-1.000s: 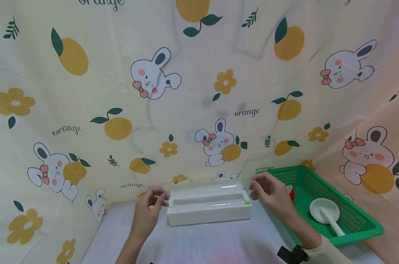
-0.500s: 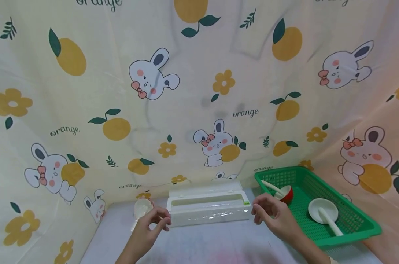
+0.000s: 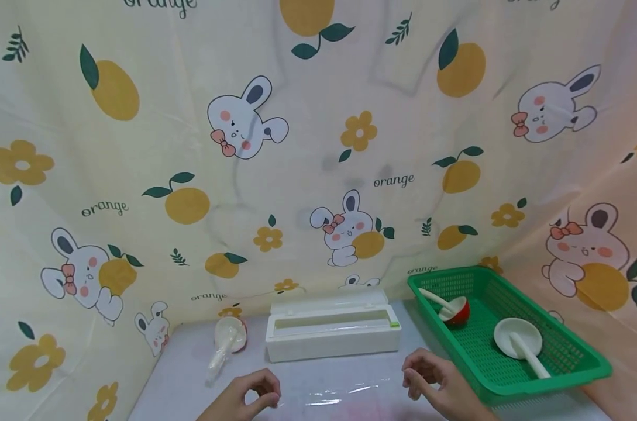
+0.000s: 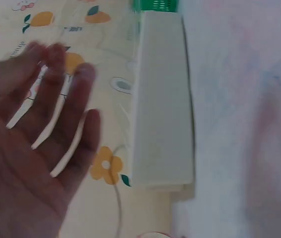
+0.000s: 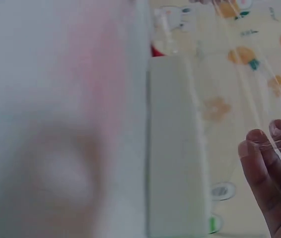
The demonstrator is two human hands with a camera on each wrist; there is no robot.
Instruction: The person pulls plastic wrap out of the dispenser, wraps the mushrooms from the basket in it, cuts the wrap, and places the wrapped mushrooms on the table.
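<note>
A clear sheet of cling film (image 3: 326, 401) stretches between my two hands near the table's front, showing mostly as bright glints. My left hand (image 3: 247, 397) pinches its left edge, with thumb and forefinger meeting in the left wrist view. At the other edge, my right hand (image 3: 436, 386) pinches the film, which runs over its fingertips (image 5: 255, 135) in the right wrist view. Behind both hands stands the white cling film dispenser box (image 3: 334, 346), its lid raised at the back. To the left, a ladle (image 3: 229, 339) with film around it lies on the table.
A green plastic basket (image 3: 573, 383) stands on the right, close to my right hand. In it lie a red ladle with a white inside (image 3: 457, 313) and a white ladle (image 3: 518, 338). A printed curtain (image 3: 297, 193) hangs behind the white table (image 3: 176, 374).
Both hands have come down and toward me from beside the dispenser box, drawing the film away from its front. The ladle at left and the red ladle are now uncovered to view.
</note>
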